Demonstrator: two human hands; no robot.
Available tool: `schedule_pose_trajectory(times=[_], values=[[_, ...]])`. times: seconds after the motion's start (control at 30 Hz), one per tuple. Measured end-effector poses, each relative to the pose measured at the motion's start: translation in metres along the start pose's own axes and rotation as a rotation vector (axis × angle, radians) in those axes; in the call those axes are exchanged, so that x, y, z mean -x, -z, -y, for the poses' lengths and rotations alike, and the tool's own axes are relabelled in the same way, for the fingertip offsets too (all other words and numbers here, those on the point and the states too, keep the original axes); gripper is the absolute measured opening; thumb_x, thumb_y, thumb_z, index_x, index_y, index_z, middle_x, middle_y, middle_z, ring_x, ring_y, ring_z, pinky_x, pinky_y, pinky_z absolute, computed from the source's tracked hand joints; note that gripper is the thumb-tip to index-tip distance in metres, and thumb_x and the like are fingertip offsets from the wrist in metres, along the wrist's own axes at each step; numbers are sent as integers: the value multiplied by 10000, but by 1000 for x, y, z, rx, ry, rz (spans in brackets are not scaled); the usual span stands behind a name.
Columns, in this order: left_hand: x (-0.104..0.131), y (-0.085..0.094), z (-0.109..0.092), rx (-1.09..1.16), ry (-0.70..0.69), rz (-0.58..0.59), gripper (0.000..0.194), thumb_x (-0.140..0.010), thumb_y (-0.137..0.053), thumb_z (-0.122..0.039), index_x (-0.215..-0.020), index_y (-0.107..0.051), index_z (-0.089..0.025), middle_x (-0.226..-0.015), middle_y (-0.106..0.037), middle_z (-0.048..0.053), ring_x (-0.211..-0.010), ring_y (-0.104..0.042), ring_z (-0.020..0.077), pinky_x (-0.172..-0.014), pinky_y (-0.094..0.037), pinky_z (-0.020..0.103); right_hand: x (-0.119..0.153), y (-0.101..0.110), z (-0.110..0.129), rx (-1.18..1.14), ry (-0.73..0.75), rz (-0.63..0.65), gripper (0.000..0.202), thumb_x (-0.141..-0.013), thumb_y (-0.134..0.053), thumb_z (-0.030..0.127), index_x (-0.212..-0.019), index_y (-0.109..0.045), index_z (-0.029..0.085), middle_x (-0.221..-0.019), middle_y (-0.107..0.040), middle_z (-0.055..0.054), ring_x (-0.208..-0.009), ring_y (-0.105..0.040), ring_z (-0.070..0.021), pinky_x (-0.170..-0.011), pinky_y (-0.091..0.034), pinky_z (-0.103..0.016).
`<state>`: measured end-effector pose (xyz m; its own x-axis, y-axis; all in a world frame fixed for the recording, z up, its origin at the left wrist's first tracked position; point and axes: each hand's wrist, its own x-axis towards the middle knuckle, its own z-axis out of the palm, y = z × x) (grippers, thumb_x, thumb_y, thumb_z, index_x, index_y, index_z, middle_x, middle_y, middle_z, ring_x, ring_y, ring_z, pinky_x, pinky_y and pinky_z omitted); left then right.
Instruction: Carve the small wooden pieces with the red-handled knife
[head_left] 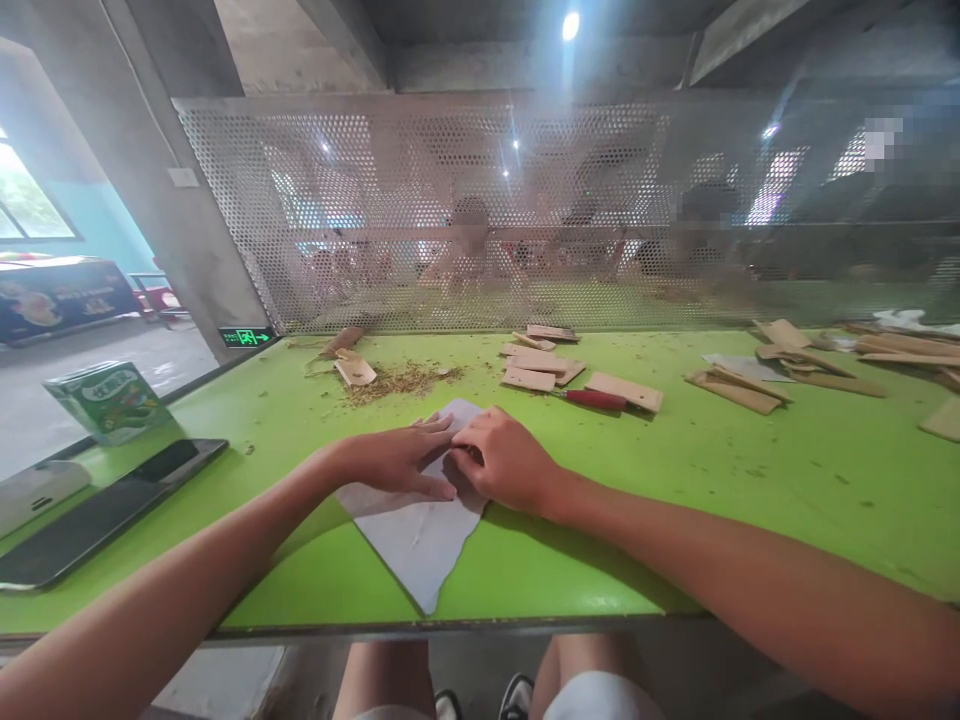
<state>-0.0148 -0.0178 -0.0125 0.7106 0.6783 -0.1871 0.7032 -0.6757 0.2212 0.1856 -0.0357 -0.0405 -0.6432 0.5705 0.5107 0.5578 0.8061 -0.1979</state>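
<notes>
1. Head view: you sit at a bright green tabletop (600, 575), your two bare forearms reaching in from the near left and near right.
2. A white sheet of paper (420, 540) lies flat near the middle of the tabletop's near side, one corner pointing toward you, its right edge uneven.
3. Your left hand (401, 462) rests palm down on the paper, fingers extended, thumb apart from them, gripping nothing.
4. Your right hand (510, 460) is just beside it, over the paper's right side, fingers curled in toward the thumb; whether anything is pinched there, you cannot tell, as the hand hides it.
5. Beyond your left hand is a scatter of brown shavings (409, 382), with a pale scoop-shaped wooden piece (355, 370) at its left.
6. Beyond your right hand, a tool with a red handle (595, 400) lies beside a loose group of flat wooden pieces (529, 379).
7. Farther right are more wooden strips (739, 388), some near a pale sheet (746, 368).
8. At the left edge stand a green box (112, 405) and, nearer, a long dark flat object (97, 520).
9. Along the far side rises a perforated screen (420, 190), with blurred people behind it.
</notes>
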Motion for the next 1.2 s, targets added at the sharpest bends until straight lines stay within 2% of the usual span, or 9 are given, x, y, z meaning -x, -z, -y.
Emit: schedule_pose_trajectory(times=[0.1,0.27,0.4,0.53,0.67,0.8,0.97,1.1,1.2], values=[[0,0,0,-19,-26,4,804,-820,-562,-625,-1478,-322,-230,-1581,-196,120,-1448,-156,353,-1156,-209,466,0,-1,0,-36,72,29,170,-876,-559,226,-810,-707,172,-835,-695,-55,-814,-520,-181,-819,-377,-322],[1,1,-1,-9,-29,-12,846,-817,-520,-675,-1493,-282,-224,-1578,-210,123,-1442,-179,354,-1150,-220,458,-1,1,-2,6,-25,2,200,-898,-528,228,-825,-700,157,-789,-683,-57,-755,-504,-175,-778,-375,-327],[0,1,-1,2,-34,0,792,-817,-571,-618,-1460,-353,-212,-1578,-203,127,-1450,-146,352,-1160,-202,466,1,-1,0,-4,68,27,176,-881,-551,220,-837,-711,160,-845,-692,-71,-826,-513,-188,-817,-381,-331],[-1,-1,1,12,-27,-8,827,-818,-560,-631,-1481,-312,-204,-1574,-202,144,-1453,-143,344,-1164,-184,477,1,-2,1,-4,13,23,181,-887,-543,220,-828,-703,162,-815,-691,-65,-785,-515,-185,-816,-388,-337],[-1,0,-2,7,-36,-20,686,-824,-607,-534,-1410,-436,-222,-1555,-283,110,-1428,-226,348,-1154,-217,476,3,1,6,5,66,25,246,-890,-522,214,-1082,-664,152,-955,-686,-83,-902,-501,-214,-842,-389,-344],[1,3,-9,-10,-104,-48,502,-829,-615,-371,-1300,-543,-213,-1481,-416,74,-1376,-326,309,-1157,-231,439,5,3,14,53,179,74,435,-929,-458,222,-1363,-487,233,-1006,-637,-79,-922,-459,-223,-831,-391,-345],[1,7,-13,-75,-243,-73,329,-882,-543,-317,-1151,-626,-147,-1372,-516,82,-1334,-376,294,-1161,-227,371,3,5,16,221,303,145,419,-970,-381,261,-1369,-490,331,-954,-585,-85,-885,-431,-231,-826,-374,-363],[0,6,-10,-52,-225,-43,308,-843,-592,-272,-1126,-631,-158,-1331,-555,79,-1347,-358,311,-1156,-241,405,2,4,15,193,263,138,428,-965,-384,242,-1382,-470,292,-994,-593,-88,-902,-441,-230,-847,-370,-368],[-1,4,-7,-71,-251,-74,289,-852,-593,-246,-1122,-638,-155,-1323,-559,84,-1347,-353,311,-1157,-235,416,3,2,16,191,278,139,458,-960,-399,248,-1416,-425,291,-991,-601,-89,-915,-442,-238,-864,-365,-385]])
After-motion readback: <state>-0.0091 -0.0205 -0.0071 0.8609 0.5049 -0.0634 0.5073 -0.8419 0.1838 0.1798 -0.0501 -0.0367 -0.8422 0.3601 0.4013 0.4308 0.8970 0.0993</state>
